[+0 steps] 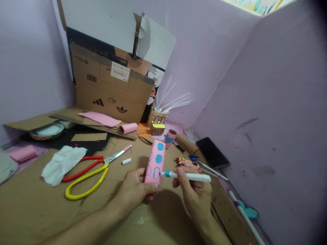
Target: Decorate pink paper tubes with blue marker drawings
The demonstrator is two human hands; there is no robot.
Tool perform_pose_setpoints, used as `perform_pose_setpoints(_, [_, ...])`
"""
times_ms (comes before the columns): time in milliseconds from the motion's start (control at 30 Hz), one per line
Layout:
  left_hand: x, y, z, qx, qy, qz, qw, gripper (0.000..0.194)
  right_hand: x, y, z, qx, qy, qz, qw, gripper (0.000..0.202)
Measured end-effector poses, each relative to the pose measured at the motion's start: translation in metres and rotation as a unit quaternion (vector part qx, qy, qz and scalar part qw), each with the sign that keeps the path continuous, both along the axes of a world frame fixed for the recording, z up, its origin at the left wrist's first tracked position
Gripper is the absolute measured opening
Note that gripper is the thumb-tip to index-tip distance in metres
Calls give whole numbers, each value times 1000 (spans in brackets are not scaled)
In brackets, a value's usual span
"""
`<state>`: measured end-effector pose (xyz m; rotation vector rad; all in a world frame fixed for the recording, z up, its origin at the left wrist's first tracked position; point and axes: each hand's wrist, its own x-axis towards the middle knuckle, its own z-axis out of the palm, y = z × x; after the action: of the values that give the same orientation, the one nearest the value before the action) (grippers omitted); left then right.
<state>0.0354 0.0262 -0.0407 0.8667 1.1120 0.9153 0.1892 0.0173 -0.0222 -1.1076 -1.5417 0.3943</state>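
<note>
A pink block (155, 151) is held at its lower end by my left hand (136, 187), thumb across its front. Two filled blue spots and a blue outline below them mark the front face; more outlines show on its left side. My right hand (194, 190) grips a white marker (195, 177) between thumb and fingers, its blue tip at the outline's right edge. A white cap (126, 161) lies on the cardboard left of the block. Behind the block stands a pink tube (170, 137) with a blue shape on it.
Red and yellow scissors (106, 166) and a crumpled white tissue (63, 163) lie at the left. Cardboard boxes (109, 92) stand at the back. A pink roll (128, 128) lies before them. A phone (212, 152) and another marker (213, 170) are at the right.
</note>
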Motion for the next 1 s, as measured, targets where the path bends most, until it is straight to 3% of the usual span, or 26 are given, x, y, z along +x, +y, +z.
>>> perform_pose_setpoints(200, [0, -1, 7, -14, 16, 11, 1000, 38, -2, -1, 1, -7, 1, -3, 1000, 30])
perform_pose_setpoints(1000, [0, 0, -1, 0, 1, -7, 1000, 36, -2, -3, -4, -30, 10, 42, 999, 24])
